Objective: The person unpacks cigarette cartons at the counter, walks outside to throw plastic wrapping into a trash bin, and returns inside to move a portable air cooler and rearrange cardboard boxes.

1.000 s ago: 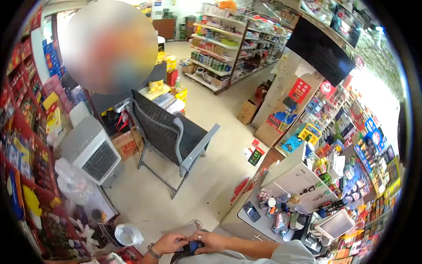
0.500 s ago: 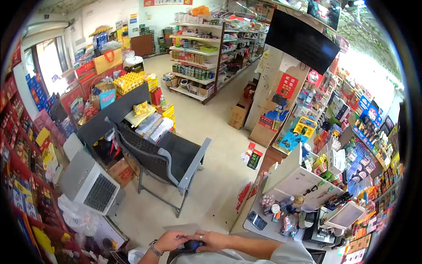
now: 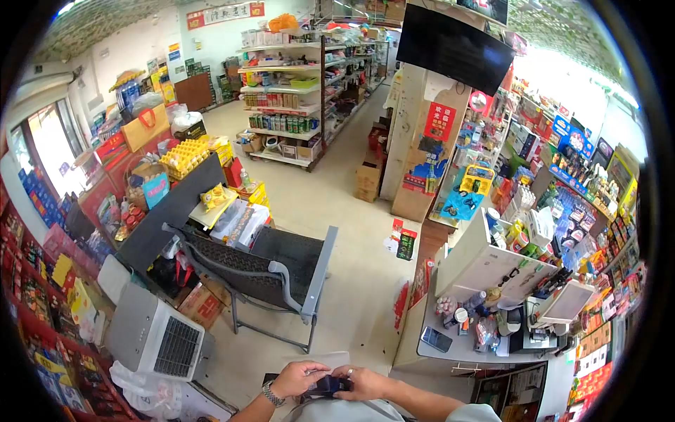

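Observation:
Low in the picture, my two hands are close together in front of my body. My left hand point(image 3: 298, 380), with a metal watch at the wrist, has its fingers closed at the lower edge of a pale flat sheet point(image 3: 336, 357). My right hand point(image 3: 367, 384), with a ring on one finger, curls round the right side of a small dark blue object point(image 3: 328, 385). That object sits between both hands, below the sheet. My fingers partly cover it, so its kind does not show, nor whether it joins the sheet.
A grey armchair point(image 3: 274, 264) stands ahead, with an air cooler point(image 3: 158, 334) at left. On the right is a counter point(image 3: 415, 352) bearing a phone point(image 3: 436, 339) and small goods. Stocked shelves point(image 3: 281, 109) and a pillar with a dark screen point(image 3: 453, 49) stand further back.
The view has shifted, so my hands appear further right. They have moved slightly apart, and more of the dark blue object shows between them. The pale sheet stays beyond the fingers.

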Motion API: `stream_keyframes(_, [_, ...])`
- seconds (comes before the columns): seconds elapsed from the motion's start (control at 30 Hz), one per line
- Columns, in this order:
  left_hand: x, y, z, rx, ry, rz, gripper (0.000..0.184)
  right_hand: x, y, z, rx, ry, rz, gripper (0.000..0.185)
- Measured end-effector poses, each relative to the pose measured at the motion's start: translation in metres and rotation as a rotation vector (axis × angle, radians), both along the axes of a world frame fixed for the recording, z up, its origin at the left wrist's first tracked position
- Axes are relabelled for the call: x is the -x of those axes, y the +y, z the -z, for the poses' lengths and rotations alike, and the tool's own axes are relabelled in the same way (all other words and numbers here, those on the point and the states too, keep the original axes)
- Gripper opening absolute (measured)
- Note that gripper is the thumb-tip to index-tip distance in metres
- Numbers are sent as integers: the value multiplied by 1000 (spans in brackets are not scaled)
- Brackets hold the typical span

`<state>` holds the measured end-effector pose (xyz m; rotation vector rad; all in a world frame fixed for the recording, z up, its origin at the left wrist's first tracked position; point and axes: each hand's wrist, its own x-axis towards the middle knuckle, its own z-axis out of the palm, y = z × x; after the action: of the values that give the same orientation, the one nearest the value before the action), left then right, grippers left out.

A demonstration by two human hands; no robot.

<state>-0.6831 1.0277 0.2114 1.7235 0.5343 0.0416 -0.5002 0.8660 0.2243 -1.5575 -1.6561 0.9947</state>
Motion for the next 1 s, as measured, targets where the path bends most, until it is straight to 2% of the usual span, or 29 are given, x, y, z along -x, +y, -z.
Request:
stream_keyframes(0.03, [1, 2, 2, -78, -49, 37, 23, 2, 0, -2, 113, -7, 26, 52])
stream_keyframes(0.17, [-6, 11, -3, -38, -25, 79, 24, -3, 4, -5, 84, 66, 55, 51])
stream_keyframes(0.27, [-14, 16, -3, -21, 17, 185, 26, -10, 3, -9, 188, 54, 56, 55])
stream_keyframes(0.33, [-18, 18, 12, -37, 112, 337, 27, -9, -1, -3, 120, -8, 53, 54])
stream_keyframes(0.37, [-17, 16, 18, -38, 112, 336, 27, -7, -4, 4, 118, -8, 53, 54])
stream_keyframes(0.43, [-18, 12, 20, -165, 195, 372, 30, -5, -9, 16, 120, -256, 123, 51])
stream_keyframes(0.53, [-23, 1, 26, -288, 90, 314, 30, -11, -15, 22, 116, -217, 180, 48])
stream_keyframes(0.77, [-22, -25, 17, -240, 126, 206, 30, -20, -22, 25, 230, -122, 176, 38])
stream_keyframes(0.87, [-20, -33, 27, -222, 98, 127, 26, -15, -22, 27, 198, -221, 191, 33])
stream_keyframes(0.93, [-24, -31, 38, -391, 41, 211, 27, -16, -20, 32, 181, -323, 128, 28])
stream_keyframes(1.0, [-21, -37, 37, -334, 59, 177, 27, -18, -23, 37, 164, -295, 97, 28])
